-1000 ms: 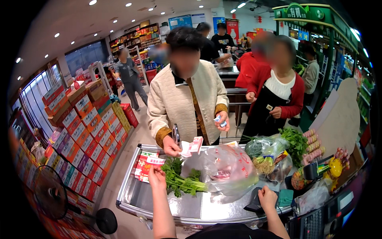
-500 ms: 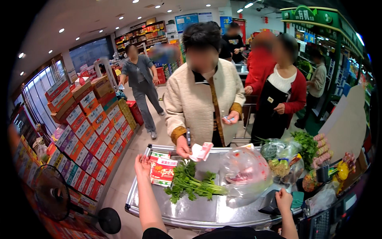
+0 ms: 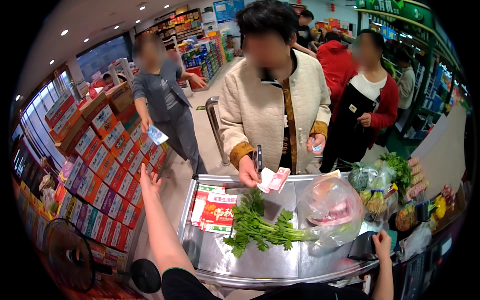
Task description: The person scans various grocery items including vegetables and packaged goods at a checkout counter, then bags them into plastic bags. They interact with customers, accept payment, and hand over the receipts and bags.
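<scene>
My left hand (image 3: 150, 181) reaches out past the counter's left end, palm up and fingers spread, with nothing in it. Beyond it, apart from my fingers, a person in grey holds out a blue banknote (image 3: 157, 135). My right hand (image 3: 382, 243) is curled into a fist above the counter's right side, beside a dark boxy device (image 3: 363, 247); nothing shows in it. Between my arms, leafy celery (image 3: 265, 225) lies on the metal counter (image 3: 260, 267), its stalks toward a clear plastic bag (image 3: 332, 210) with a pinkish pack inside. Red and white leaflets (image 3: 215, 210) lie left of the celery.
Across the counter, a person in a cream jacket holds pink banknotes and white paper (image 3: 274, 180). Bagged vegetables (image 3: 375, 195) stand at the right. Stacked cartons (image 3: 110, 170) and a black fan (image 3: 70, 252) are on the left. A person in a red cardigan stands farther right.
My left hand has swung left, away from the leaflets, toward the person in grey. That person has come nearer, extending the blue banknote. My right hand remains curled near the device.
</scene>
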Motion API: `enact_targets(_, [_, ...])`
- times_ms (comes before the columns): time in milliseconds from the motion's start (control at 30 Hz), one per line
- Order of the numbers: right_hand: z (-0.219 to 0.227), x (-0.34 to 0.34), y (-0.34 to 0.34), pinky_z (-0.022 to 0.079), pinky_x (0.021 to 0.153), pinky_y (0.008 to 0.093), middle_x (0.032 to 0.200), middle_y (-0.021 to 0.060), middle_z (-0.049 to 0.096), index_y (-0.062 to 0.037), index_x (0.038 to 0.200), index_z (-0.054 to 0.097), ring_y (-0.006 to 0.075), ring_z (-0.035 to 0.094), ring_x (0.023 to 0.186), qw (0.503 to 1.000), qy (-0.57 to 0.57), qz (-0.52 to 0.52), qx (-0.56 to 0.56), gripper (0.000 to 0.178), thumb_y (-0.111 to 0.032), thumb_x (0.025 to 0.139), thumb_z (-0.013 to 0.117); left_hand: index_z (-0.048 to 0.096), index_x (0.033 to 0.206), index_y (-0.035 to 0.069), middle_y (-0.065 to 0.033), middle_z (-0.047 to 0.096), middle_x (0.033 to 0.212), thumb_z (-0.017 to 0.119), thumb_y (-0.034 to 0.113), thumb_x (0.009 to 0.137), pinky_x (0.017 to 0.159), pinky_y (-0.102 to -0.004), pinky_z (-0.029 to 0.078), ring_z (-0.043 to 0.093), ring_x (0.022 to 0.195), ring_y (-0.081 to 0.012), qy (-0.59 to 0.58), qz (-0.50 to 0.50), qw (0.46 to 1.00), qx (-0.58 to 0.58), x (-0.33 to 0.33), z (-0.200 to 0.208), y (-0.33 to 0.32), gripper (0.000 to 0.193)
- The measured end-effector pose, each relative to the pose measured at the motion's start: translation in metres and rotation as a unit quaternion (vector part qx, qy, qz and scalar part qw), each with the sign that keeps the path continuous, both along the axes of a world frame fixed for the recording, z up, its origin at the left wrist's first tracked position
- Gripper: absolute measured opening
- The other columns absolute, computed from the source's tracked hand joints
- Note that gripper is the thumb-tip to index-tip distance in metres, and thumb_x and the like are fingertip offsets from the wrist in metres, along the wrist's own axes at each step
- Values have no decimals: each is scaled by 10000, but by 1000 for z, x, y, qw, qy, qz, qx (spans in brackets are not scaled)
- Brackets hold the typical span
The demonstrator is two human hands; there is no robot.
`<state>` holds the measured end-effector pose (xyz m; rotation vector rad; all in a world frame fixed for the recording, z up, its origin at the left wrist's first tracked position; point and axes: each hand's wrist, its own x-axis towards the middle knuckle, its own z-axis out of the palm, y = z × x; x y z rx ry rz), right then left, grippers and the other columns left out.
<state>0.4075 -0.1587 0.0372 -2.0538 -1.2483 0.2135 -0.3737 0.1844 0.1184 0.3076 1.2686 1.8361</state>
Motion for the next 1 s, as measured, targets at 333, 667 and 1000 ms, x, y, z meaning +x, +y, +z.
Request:
enact_targets(333, [39, -34, -28, 363, 464, 335, 525, 96, 471, -23, 661, 448, 209, 450, 467, 999, -19, -44, -16, 261, -126, 744, 673, 531, 1132, 67, -116, 609, 1078, 580, 177, 837, 863, -496, 461, 596, 963, -266, -225, -90, 965, 96, -35, -70, 54, 319])
enact_targets(667, [30, -19, -132, 447, 536, 414, 650, 121, 593, -59, 773, 516, 335, 592, 628, 978, -24, -204, -37, 255, -276, 782, 650, 569, 945, 0, -102, 600, 830, 559, 129, 836, 639, -353, 473, 560, 687, -224, 263, -50, 958, 105, 217, -3, -13, 169])
enact_targets(1000, [11, 20, -263, 397, 735, 396, 912, 74, 506, -93, 911, 600, 276, 495, 875, 816, -202, -541, 37, 181, -179, 765, 662, 569, 747, 7, -56, 538, 645, 545, 226, 865, 521, -295, 378, 468, 570, -151, 224, -621, 747, 78, 512, -38, -231, 250])
